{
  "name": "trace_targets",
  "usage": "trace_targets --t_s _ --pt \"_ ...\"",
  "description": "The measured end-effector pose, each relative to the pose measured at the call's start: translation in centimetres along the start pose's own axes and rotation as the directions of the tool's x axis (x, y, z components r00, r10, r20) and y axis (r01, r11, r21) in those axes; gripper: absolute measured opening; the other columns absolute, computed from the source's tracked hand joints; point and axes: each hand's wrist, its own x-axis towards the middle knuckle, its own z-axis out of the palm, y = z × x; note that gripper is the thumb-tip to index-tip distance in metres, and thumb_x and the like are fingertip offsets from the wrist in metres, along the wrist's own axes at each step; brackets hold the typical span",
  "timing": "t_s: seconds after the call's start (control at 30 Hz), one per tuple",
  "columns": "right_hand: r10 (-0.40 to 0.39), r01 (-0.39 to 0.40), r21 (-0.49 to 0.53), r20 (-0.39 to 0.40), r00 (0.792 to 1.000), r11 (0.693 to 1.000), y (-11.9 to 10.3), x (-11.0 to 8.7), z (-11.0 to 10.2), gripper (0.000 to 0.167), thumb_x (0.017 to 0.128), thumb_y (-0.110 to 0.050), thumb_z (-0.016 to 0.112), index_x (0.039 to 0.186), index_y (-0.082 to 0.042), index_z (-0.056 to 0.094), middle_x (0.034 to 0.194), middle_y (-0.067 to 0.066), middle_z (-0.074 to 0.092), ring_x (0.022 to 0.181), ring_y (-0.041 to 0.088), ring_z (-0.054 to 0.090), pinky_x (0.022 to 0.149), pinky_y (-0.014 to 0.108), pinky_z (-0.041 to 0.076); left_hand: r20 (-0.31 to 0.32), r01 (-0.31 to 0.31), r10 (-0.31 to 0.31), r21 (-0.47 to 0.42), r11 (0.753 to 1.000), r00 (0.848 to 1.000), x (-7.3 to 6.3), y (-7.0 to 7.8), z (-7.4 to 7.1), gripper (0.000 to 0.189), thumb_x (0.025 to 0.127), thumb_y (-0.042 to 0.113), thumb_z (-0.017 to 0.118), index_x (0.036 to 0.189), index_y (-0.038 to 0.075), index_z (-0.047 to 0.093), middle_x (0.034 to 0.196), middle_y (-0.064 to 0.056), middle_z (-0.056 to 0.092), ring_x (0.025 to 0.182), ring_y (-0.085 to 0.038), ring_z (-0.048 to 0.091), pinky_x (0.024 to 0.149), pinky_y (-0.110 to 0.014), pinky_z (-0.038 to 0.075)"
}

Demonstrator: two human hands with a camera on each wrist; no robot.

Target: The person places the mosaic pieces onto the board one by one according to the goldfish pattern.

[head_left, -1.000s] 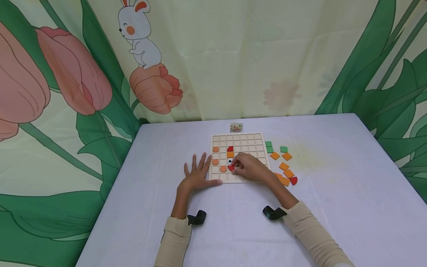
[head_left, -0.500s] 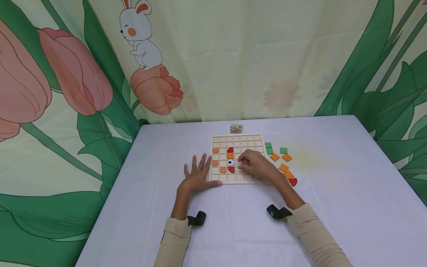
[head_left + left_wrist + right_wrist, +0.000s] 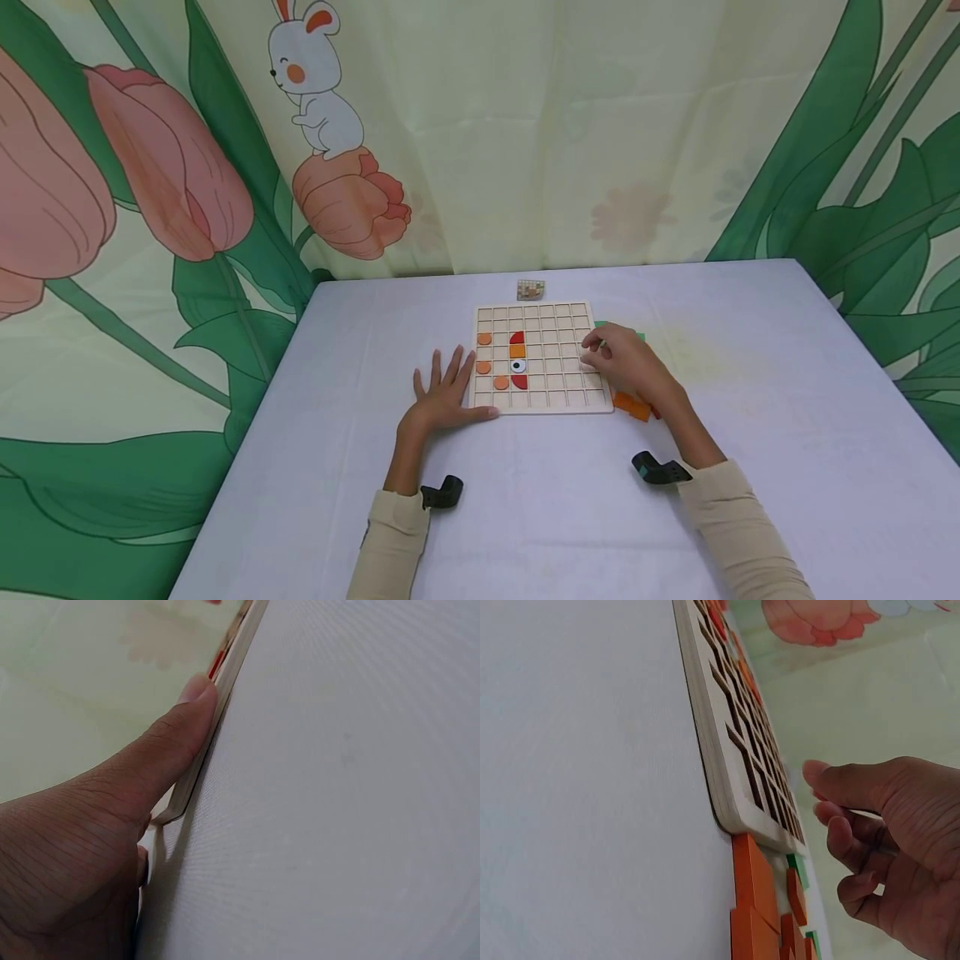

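A wooden grid board [image 3: 558, 358] lies on the white-covered table. My left hand [image 3: 438, 406] is spread flat at its left side, its thumb [image 3: 176, 731] resting on the near edge in the left wrist view. One column holds a red quarter-round piece [image 3: 517, 337], an orange square [image 3: 517, 352], a white eye disc [image 3: 517, 365] and another red quarter-round piece [image 3: 519, 382]. Orange discs [image 3: 483, 367] sit in cells to their left. Over the board's right edge hovers my right hand [image 3: 633, 362], fingers loosely bent, nothing between thumb and fingertips in the right wrist view.
Orange tiles [image 3: 632, 407] lie beside the board's right edge, partly hidden under my right hand. Green tiles [image 3: 601, 323] show just beyond that hand. Behind the board lies a small patterned card [image 3: 531, 289]. A printed curtain [image 3: 495, 167] hangs behind the table.
My right hand has moved right, from the eye disc and lower red piece to the board's right edge, leaving both pieces in their cells. The left hand has stayed put.
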Motion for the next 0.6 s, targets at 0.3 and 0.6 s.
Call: trace_targets --t_s 0.3,0.6 --pt "0.1 -0.102 -0.023 -0.08 0.992 0.995 2.4 -0.8 -1.3 0.03 0.09 -0.02 0.072 0.112 -0.001 0.067 0.1 0.013 0.06 0.082 0.026 0.051 0.068 0.032 0.049 0.004 0.01 -0.01 0.01 1.0 1.0 0.1 -0.1 0.1 0.111 0.076 0.072 0.064 0.159 0.024 0.008 0.165 -0.001 -0.005 0.147 -0.034 -0.02 0.109 -0.066 -0.012" --pt "0.129 -0.132 -0.037 -0.068 0.989 0.991 3.6 -1.4 -1.7 0.033 0.09 -0.019 0.071 0.114 0.003 0.065 0.106 0.018 0.058 0.09 0.029 0.052 0.078 0.04 0.049 0.009 0.006 -0.006 0.005 1.0 1.0 0.2 -0.2 0.3 0.112 0.076 0.073 0.063 0.159 0.024 0.007 0.165 -0.002 -0.006 0.146 -0.033 -0.022 0.108 -0.065 -0.014"
